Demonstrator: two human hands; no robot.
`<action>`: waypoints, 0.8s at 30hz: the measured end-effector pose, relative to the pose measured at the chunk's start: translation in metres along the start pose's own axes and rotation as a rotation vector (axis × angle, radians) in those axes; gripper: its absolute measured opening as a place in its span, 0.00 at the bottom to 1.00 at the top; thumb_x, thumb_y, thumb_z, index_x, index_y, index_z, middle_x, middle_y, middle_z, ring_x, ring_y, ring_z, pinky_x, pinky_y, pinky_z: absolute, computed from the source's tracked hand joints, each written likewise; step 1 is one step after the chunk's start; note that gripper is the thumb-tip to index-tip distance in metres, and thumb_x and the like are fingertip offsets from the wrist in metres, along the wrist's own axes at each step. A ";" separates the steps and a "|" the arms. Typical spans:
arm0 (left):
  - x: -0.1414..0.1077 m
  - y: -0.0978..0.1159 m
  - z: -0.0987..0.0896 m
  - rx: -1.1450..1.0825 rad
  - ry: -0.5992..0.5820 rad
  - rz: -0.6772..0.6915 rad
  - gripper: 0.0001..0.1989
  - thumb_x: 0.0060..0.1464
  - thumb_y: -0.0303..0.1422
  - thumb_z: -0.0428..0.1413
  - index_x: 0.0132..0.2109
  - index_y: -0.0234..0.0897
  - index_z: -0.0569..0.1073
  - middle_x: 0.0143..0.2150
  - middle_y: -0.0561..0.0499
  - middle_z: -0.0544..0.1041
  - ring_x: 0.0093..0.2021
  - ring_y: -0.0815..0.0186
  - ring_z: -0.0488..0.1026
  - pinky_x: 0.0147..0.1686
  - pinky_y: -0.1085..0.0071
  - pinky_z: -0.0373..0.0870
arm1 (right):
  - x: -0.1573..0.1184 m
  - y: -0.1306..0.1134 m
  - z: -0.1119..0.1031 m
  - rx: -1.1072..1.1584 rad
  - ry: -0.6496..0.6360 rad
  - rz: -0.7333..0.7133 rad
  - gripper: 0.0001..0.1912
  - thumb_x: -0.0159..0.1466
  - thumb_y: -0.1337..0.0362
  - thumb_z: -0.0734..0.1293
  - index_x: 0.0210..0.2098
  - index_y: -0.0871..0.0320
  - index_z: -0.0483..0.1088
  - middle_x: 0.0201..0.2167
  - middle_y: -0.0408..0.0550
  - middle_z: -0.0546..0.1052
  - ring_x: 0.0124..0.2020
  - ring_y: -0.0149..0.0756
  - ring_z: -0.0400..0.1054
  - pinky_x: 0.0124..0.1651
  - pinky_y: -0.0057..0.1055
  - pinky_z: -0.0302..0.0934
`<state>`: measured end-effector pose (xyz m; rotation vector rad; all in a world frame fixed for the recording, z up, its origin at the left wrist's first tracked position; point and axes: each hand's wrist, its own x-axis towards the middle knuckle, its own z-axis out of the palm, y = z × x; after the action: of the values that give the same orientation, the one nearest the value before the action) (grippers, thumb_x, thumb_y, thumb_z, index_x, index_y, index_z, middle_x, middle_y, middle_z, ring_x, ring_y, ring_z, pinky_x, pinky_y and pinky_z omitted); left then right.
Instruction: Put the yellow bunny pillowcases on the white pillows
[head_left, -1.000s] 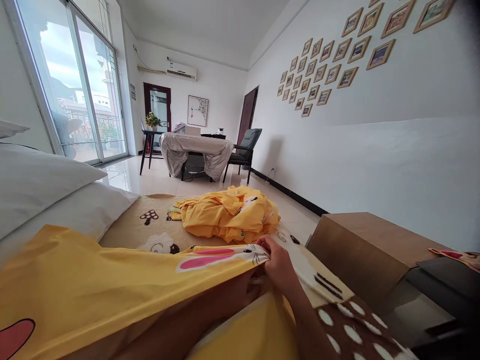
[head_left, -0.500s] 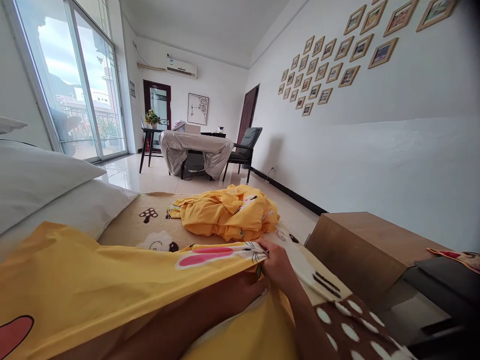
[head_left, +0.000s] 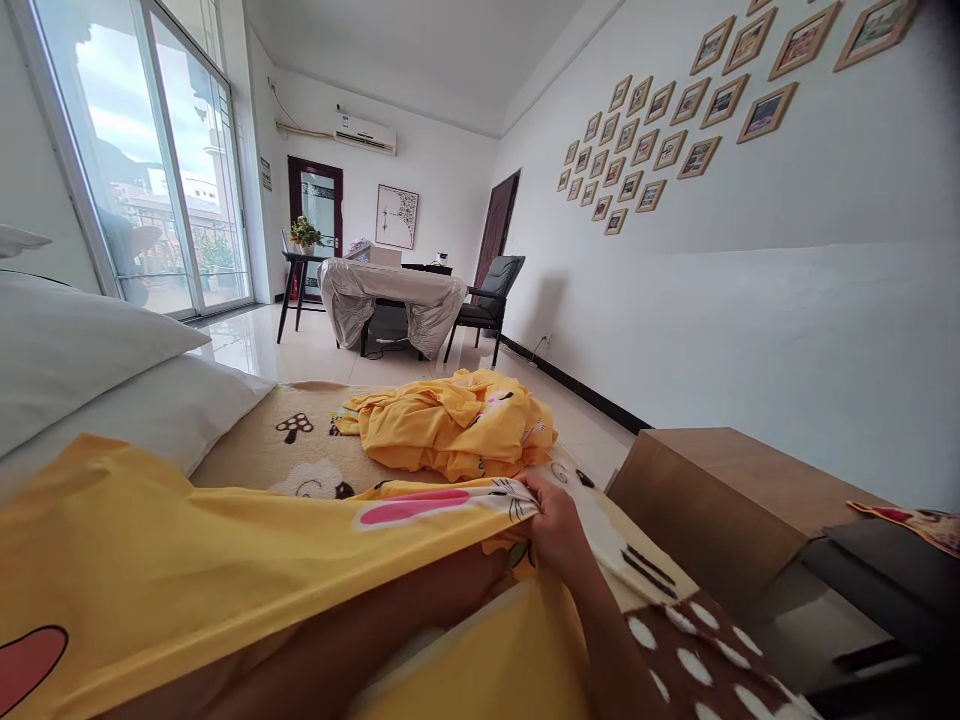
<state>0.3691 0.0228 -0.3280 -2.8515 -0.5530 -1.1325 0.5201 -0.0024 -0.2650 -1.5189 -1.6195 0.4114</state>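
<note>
A yellow pillowcase (head_left: 247, 540) with printed rabbits stretches from the left edge to the middle, its upper layer lifted. My right hand (head_left: 559, 525) is closed on its edge near the rabbit's whiskered face, pulling the cloth taut. Beneath that layer, my left hand (head_left: 480, 578) reaches in from the lower left, its forearm inside the opening. The left fingers are hidden by cloth and shadow. Under the left wrist shows a pale strip that I cannot make out. Just beyond the right hand lies a crumpled yellow printed cloth (head_left: 442, 425) on the bed.
White pillows (head_left: 97, 340) are stacked at the left. A patterned blanket (head_left: 247, 430) covers the bed. At the right stand a brown box-like piece (head_left: 720, 480) and a dark seat (head_left: 892, 570). Farther off are a plastic-covered table (head_left: 397, 285) and a black chair (head_left: 491, 295).
My left hand has drawn back a little to the left under the cloth, and its fingers no longer show clearly. My right hand keeps its hold in nearly the same place.
</note>
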 end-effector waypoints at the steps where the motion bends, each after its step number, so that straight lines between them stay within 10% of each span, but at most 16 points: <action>1: -0.001 0.000 -0.003 0.015 -0.023 0.008 0.17 0.61 0.39 0.42 0.48 0.37 0.70 0.39 0.44 0.77 0.40 0.55 0.74 0.43 0.58 0.70 | 0.000 0.001 0.000 -0.022 0.003 0.001 0.14 0.48 0.68 0.56 0.30 0.59 0.70 0.27 0.45 0.75 0.31 0.37 0.66 0.33 0.26 0.55; 7: 0.000 0.005 -0.017 0.222 -0.109 0.136 0.17 0.62 0.34 0.39 0.32 0.39 0.71 0.19 0.52 0.68 0.20 0.64 0.66 0.29 0.66 0.69 | 0.000 -0.001 0.000 -0.073 -0.009 0.009 0.11 0.48 0.69 0.56 0.28 0.58 0.67 0.26 0.45 0.75 0.30 0.36 0.66 0.32 0.26 0.54; 12: 0.014 0.018 -0.032 0.081 0.079 0.071 0.19 0.64 0.35 0.40 0.32 0.38 0.71 0.32 0.46 0.76 0.30 0.62 0.72 0.36 0.62 0.72 | 0.002 0.001 0.001 -0.049 -0.027 -0.019 0.10 0.48 0.68 0.56 0.27 0.58 0.67 0.26 0.45 0.75 0.29 0.35 0.65 0.32 0.26 0.54; 24: 0.010 0.017 -0.025 0.221 0.035 0.141 0.14 0.64 0.30 0.42 0.46 0.30 0.71 0.52 0.37 0.73 0.57 0.53 0.67 0.58 0.58 0.66 | 0.000 -0.003 0.002 0.011 -0.033 -0.012 0.15 0.47 0.69 0.56 0.31 0.59 0.71 0.28 0.45 0.76 0.30 0.35 0.66 0.33 0.25 0.55</action>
<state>0.3651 0.0061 -0.3015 -2.6310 -0.4364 -1.0262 0.5165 -0.0022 -0.2639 -1.5004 -1.6488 0.4402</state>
